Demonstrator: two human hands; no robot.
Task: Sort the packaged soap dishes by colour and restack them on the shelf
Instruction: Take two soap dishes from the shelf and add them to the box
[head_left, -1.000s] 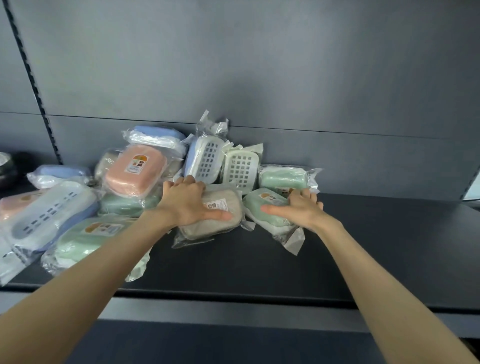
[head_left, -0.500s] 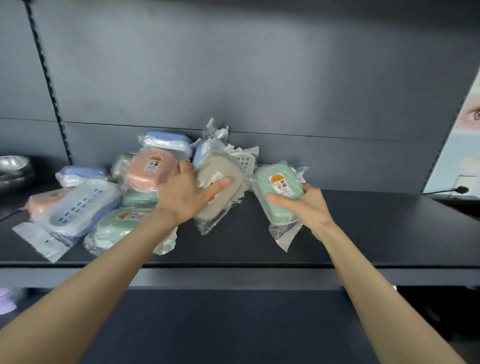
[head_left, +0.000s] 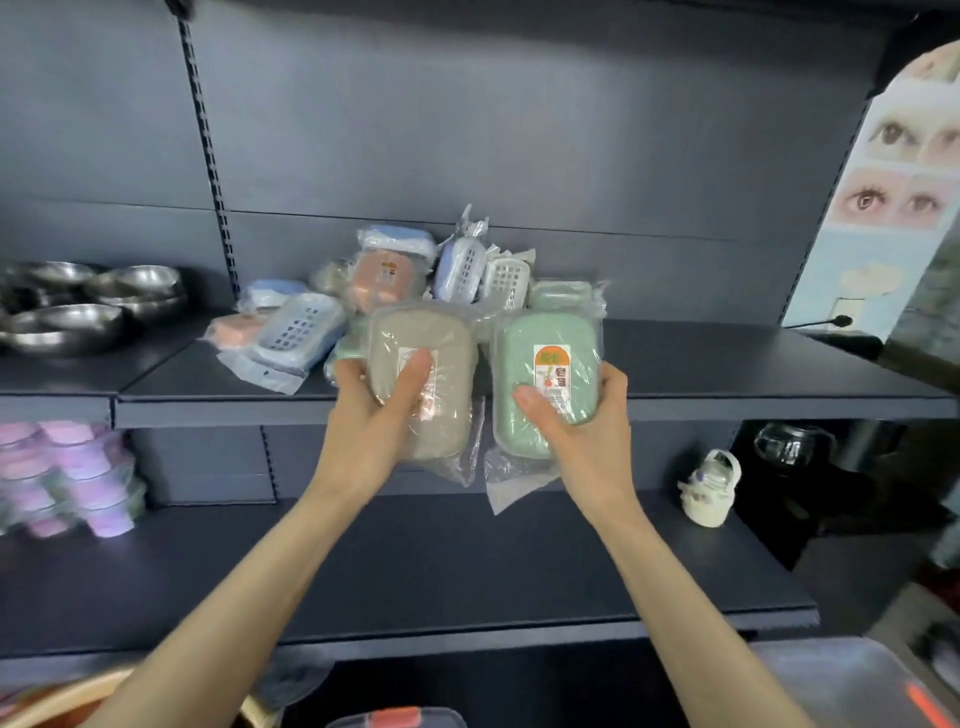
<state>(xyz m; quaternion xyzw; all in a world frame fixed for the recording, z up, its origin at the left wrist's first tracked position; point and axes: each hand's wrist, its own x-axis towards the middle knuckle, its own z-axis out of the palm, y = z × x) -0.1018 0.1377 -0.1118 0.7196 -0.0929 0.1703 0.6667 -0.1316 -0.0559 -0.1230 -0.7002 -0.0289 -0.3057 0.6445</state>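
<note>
Beige dish (head_left: 421, 374) gripped in the left hand (head_left: 371, 415), green dish (head_left: 545, 374) in the right hand (head_left: 582, 431); both seemingly clear of the shelf (head_left: 727, 364).

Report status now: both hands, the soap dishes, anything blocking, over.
Left hand grips beige soap dish, right hand grips green soap dish. Both held in front of shelf. Unsorted pile behind; nothing seen blocking.
</note>
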